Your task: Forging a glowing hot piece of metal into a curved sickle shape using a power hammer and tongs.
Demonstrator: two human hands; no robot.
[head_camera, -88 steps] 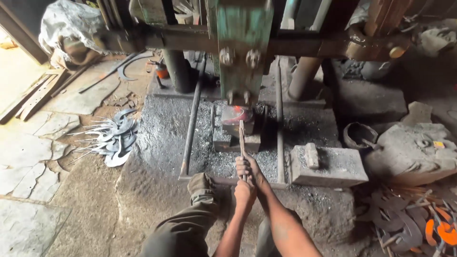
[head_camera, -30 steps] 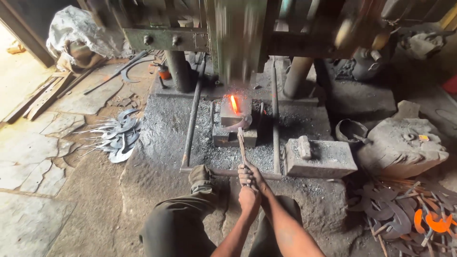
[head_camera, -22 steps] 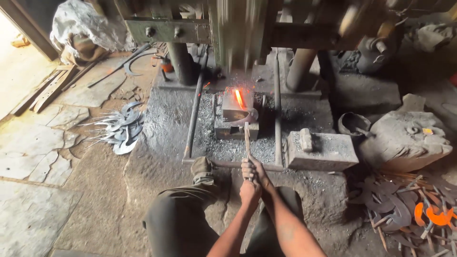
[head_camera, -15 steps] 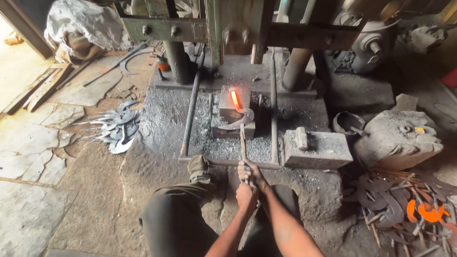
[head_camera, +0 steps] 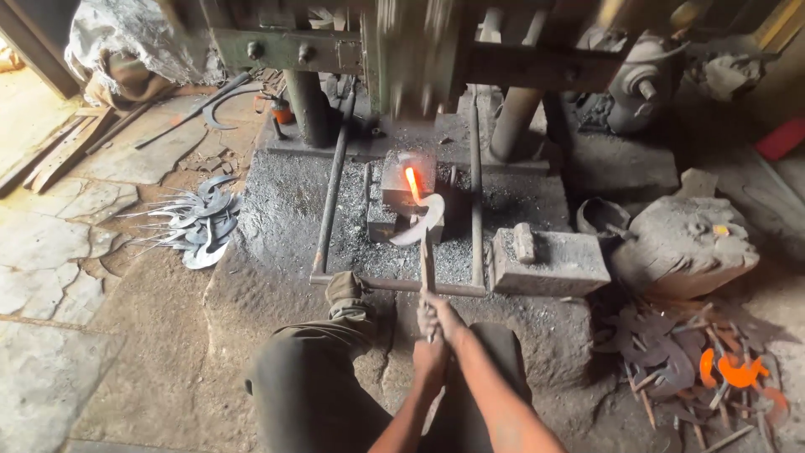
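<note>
Pile of curved grey blades (head_camera: 197, 228) at left, metal block (head_camera: 549, 262) right of centre, large stone (head_camera: 683, 245) at right, glowing orange pieces (head_camera: 731, 369) among scrap lower right, motor (head_camera: 641, 80) upper right

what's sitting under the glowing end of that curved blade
A dark steel anvil block sits under the glowing tip of the curved blade, on the gritty machine base. The blade covers the block's near face; the blurred hammer head hangs above.
</note>
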